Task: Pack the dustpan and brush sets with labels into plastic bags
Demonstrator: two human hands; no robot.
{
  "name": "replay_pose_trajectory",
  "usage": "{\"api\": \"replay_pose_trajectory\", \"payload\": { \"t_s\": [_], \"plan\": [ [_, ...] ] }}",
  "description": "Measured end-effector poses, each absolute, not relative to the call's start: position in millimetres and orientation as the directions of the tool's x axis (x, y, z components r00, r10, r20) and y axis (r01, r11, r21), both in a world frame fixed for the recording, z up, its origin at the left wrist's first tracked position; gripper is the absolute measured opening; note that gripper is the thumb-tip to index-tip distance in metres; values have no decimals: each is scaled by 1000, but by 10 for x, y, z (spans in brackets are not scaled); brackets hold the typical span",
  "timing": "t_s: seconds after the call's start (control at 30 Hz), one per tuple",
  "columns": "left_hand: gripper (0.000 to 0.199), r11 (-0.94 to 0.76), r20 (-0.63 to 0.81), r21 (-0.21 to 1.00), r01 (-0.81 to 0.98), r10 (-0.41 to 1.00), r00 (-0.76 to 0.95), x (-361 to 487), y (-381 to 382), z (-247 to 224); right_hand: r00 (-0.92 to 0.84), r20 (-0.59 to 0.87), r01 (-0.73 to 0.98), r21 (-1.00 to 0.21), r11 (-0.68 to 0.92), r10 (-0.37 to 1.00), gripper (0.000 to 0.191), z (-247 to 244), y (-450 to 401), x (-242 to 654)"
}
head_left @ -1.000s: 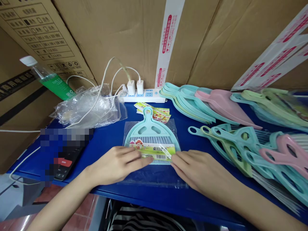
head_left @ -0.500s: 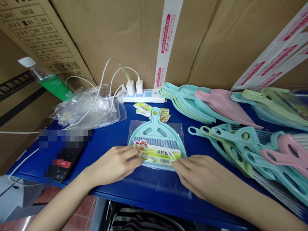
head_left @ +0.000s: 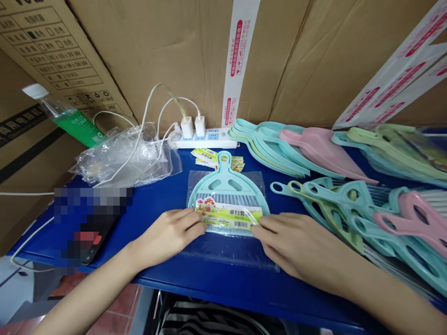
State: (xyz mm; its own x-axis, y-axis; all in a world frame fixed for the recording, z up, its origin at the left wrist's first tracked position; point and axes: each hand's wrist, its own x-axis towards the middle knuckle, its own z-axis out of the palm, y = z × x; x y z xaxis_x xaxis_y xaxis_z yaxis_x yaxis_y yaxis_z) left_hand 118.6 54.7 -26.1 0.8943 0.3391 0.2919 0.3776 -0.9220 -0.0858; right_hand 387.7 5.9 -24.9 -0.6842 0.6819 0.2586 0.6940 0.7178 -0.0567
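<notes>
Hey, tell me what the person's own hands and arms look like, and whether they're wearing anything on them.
The left hand and right hand are ungloved, with no rings, watches, bracelets or markings to be seen. Both forearms are bare, with no sleeve in the frame. Black fabric with pale stripes shows at the bottom, possibly clothing.

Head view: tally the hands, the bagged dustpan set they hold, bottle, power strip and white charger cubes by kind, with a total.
Left hand and right hand: 2
Bagged dustpan set: 1
Bottle: 1
Power strip: 1
Charger cubes: 2
Total: 7
</notes>
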Motion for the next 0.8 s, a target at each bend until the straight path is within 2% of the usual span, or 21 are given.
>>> {"api": "replay_pose_trajectory", "payload": {
  "t_s": [0.37, 0.57, 0.63, 0.8],
  "plan": [
    [33, -928, 218, 58, 369, 373, 902, 1141, 570, -123, -681, 214, 691, -129, 712, 700, 14, -204, 55, 3926],
    [29, -928, 210, 18, 373, 368, 906, 1141, 563, -159, -631, 232, 743, -95, 663, 740, 9, -197, 69, 3924],
    [27, -934, 214, -8, 356, 347, 913, 1138, 559, -170, -621, 233, 751, -95, 653, 748, 15, -192, 49, 3919],
    [23, -935, 250, -3, 355, 343, 905, 1129, 551, -168, -632, 294, 751, 4, 660, 717, 11, -203, 27, 3897]
  ]
}}
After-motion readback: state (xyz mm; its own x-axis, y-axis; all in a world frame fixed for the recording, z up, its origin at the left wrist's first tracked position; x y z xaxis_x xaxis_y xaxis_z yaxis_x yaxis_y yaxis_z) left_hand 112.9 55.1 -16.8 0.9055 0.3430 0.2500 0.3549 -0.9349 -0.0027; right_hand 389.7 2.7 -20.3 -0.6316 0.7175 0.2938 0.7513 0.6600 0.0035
